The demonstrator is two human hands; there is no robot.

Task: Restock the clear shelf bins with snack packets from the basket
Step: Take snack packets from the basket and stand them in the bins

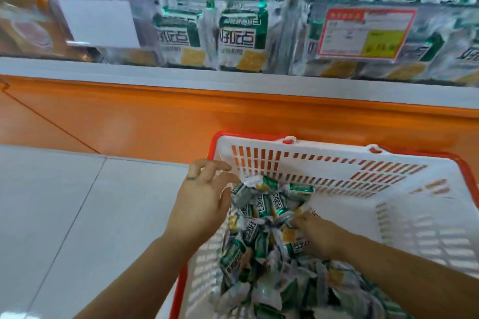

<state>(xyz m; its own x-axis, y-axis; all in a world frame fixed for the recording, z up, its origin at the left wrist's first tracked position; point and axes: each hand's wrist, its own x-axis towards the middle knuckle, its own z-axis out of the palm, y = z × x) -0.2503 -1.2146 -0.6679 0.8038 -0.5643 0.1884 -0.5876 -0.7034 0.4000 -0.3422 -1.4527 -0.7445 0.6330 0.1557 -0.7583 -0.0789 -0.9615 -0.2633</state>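
**Gathering packets low, with the bins high ahead**

My right hand (317, 237) is nearest, sunk into the heap of small green, white and silver foil snack packets (261, 241). Its fingertips are buried, so I cannot tell whether they have closed on a bunch. My left hand (201, 199) sits just beyond, fingers loose and spread, holding nothing, against the heap's left edge.

The packets are piled along the left side of the white slotted plastic basket with the orange rim (337, 160), which stands on the pale tiled floor (77, 202) against the orange shelf base (155, 122).

The clear plastic shelf bins (259, 33) lie up and ahead of both hands, already holding matching packets. I judge that any load must travel upward and forward, and my right hand is better placed to carry it.
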